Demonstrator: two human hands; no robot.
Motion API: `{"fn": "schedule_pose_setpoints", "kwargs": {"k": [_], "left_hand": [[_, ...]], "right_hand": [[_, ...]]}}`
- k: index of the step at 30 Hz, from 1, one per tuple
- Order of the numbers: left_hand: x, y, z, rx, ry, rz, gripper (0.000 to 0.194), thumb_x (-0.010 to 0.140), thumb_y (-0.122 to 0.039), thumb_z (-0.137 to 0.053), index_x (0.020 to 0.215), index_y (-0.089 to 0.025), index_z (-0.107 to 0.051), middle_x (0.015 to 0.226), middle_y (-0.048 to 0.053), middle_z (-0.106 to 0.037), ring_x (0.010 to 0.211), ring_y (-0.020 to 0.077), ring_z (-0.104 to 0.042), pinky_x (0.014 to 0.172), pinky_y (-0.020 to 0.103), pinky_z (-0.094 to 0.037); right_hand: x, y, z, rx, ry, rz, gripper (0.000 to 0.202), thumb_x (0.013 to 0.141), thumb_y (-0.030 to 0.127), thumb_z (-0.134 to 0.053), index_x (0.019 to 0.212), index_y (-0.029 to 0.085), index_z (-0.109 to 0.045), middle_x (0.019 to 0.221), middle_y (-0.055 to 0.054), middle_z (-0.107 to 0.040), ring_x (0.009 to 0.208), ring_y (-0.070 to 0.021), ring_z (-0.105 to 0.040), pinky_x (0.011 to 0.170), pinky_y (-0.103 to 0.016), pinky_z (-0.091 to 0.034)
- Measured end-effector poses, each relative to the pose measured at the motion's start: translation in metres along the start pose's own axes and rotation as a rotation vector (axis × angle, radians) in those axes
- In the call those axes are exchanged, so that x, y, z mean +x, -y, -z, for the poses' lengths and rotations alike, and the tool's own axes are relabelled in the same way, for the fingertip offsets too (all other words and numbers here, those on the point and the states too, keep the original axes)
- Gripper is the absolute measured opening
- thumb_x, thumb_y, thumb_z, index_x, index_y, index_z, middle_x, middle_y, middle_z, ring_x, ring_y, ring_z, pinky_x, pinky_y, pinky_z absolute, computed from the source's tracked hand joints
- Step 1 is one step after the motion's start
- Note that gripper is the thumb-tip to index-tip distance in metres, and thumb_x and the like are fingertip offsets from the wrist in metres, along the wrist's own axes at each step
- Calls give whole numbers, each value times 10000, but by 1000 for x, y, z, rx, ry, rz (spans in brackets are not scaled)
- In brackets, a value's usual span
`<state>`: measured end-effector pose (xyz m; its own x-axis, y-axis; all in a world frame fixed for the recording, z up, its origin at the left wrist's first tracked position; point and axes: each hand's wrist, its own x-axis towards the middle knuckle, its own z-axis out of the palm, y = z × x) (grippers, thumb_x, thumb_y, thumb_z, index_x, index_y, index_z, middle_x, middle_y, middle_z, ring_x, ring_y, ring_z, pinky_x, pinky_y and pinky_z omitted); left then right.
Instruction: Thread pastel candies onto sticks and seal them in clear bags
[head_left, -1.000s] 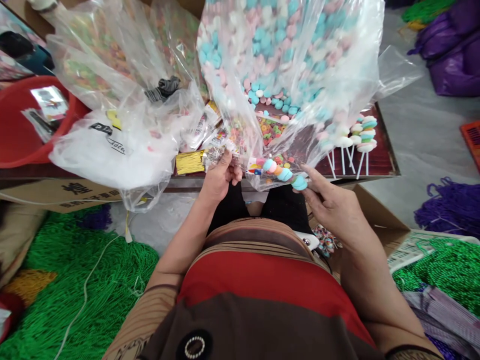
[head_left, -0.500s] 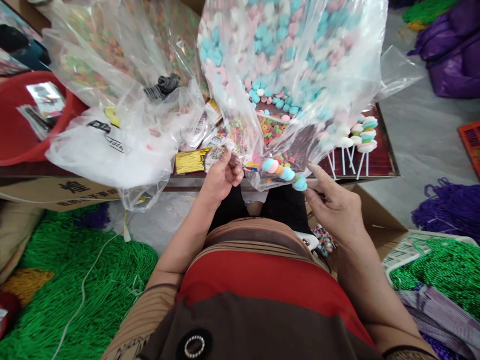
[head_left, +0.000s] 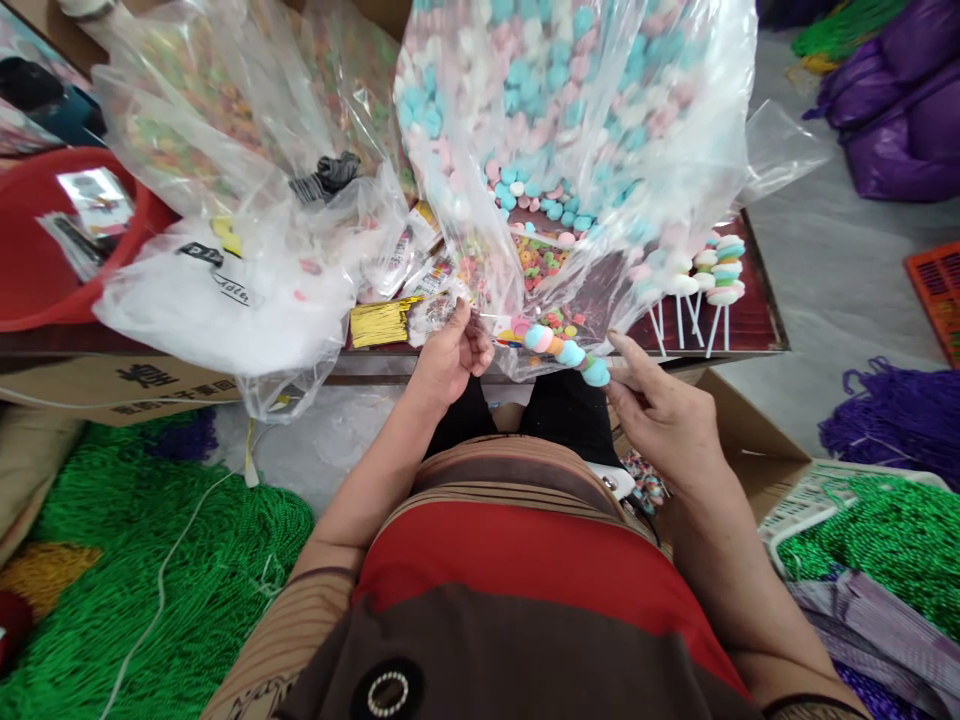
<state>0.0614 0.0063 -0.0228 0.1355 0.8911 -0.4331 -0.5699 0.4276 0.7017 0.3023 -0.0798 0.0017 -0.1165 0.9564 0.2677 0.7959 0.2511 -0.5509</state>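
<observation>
Sweet skewer in hand at the near edge of the table. The skewer, a row of blue, pink, orange and green sweets, lies aslant between the hands, far end toward the left, near end toward the right. The right hand pinches it at the near end between thumb and fingers. The left hand has its fingers curled narrow with the thumb raised; whether it grips anything cannot be told. Printed film shows by the skewer's far end. Beyond stands the large bag of sweets; more skewers lie at right, ties at left.

Handling (judged): light, with soft, easily dented sweets, perhaps slightly tacky. The best hold is a gentle pinch at the near end, or by the stick, since squeezing mid-row may flatten the sweets.

Compared with one second earlier, the left hand sits slightly farther right, closer to the skewer; the right hand's pinch is unchanged. The skewer's far end lies marginally nearer the body.
</observation>
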Motion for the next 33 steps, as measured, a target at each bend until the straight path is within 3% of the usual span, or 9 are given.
{"fn": "schedule_pose_setpoints", "kwargs": {"k": [5,12,17,20,25,29,33], "left_hand": [[-3,1,-1,49,30,-67,453,877,-559,-714,696,-179,-546,508,-49,-551,376,68,-510,348,176,-299],[-8,0,-4,195,-59,-190,399,843,-449,-785,650,-169,-577,507,-40,-564,401,66,-538,356,169,-301],[-8,0,-4,104,13,-208,407,839,-473,-786,668,-176,-565,500,-55,-540,397,64,-517,354,176,-298],[-6,0,-3,56,57,-205,412,826,-466,-802,667,-175,-557,506,-59,-536,398,57,-508,353,176,-296],[-3,1,-3,52,-29,-201,422,803,-437,-830,650,-175,-536,478,-72,-507,371,47,-474,341,168,-267],[-1,0,-5,65,-99,-190,390,809,-391,-832,660,-177,-542,478,-79,-507,364,33,-448,352,160,-266],[0,2,-7,63,-85,-205,419,802,-409,-836,636,-177,-529,469,-75,-508,362,35,-445,350,169,-256]], "right_hand": [[-1,-8,3,-36,59,27,535,987,332,-566,1516,254,-533,971,-33,-835,852,-249,-796,662,-313,-579],[1,-6,6,16,82,4,586,1005,325,-535,1577,240,-439,913,-32,-831,795,-224,-774,720,-325,-596],[4,-5,-3,-137,11,12,509,990,292,-529,1498,260,-551,1042,-71,-825,866,-249,-765,715,-339,-587],[5,-8,-6,-189,8,10,475,986,291,-531,1453,242,-601,1015,-88,-821,857,-262,-761,700,-342,-581],[4,-8,-1,33,101,-27,372,993,374,-563,1334,245,-638,946,-49,-829,833,-239,-780,714,-325,-583],[2,-9,0,119,53,-108,274,974,408,-602,1177,231,-655,903,-53,-825,834,-245,-789,714,-331,-582],[1,-7,-3,167,23,-131,291,949,368,-626,1199,220,-651,892,-44,-804,745,-195,-749,671,-295,-562]]}}
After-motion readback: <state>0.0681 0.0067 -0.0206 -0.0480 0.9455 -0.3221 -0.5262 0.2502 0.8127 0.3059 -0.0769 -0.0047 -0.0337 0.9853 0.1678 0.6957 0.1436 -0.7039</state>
